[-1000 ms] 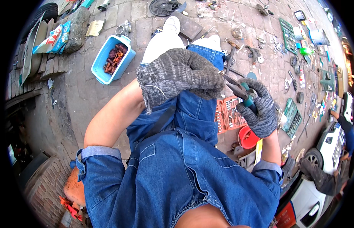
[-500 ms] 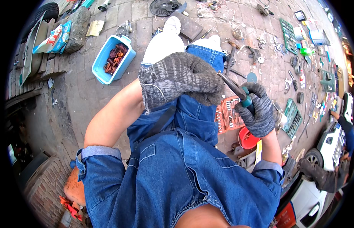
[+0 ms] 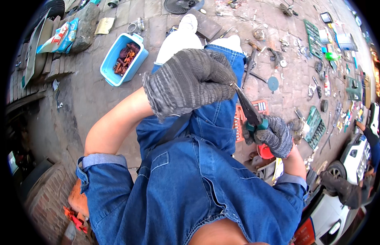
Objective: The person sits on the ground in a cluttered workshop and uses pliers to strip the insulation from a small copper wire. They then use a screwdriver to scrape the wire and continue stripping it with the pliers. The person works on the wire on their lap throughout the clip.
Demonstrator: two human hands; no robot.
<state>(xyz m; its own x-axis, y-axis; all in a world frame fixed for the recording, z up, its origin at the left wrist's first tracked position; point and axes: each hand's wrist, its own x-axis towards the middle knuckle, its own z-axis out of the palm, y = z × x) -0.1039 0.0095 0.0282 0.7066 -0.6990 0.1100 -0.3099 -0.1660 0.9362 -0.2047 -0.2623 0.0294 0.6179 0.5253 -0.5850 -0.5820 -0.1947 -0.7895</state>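
My right hand (image 3: 273,136), in a grey knit glove, grips a pair of long-nose pliers (image 3: 250,111) by their green handles. The jaws point up and left, and their tips reach my left hand (image 3: 194,81). That hand wears a matching striped glove, its fingers closed in a pinch. A small metallic bit (image 3: 232,84) shows between the left fingertips and the plier tips; it is too small to name. Both hands are held above my lap. Below the pliers, partly hidden by them, lies an orange socket set case (image 3: 240,130) with sockets in it.
A blue plastic tub (image 3: 137,61) with reddish-brown scraps stands ahead on the left. A hammer (image 3: 250,61) and a grey disc (image 3: 273,83) lie on the brick paving. Green tool cases (image 3: 316,126) and scattered parts spread rightward. A red bowl (image 3: 265,152) sits by my right wrist.
My right hand has shifted down with the pliers, which now stand more upright. My left hand has turned slightly and moved a little left; its fingers stay pinched.
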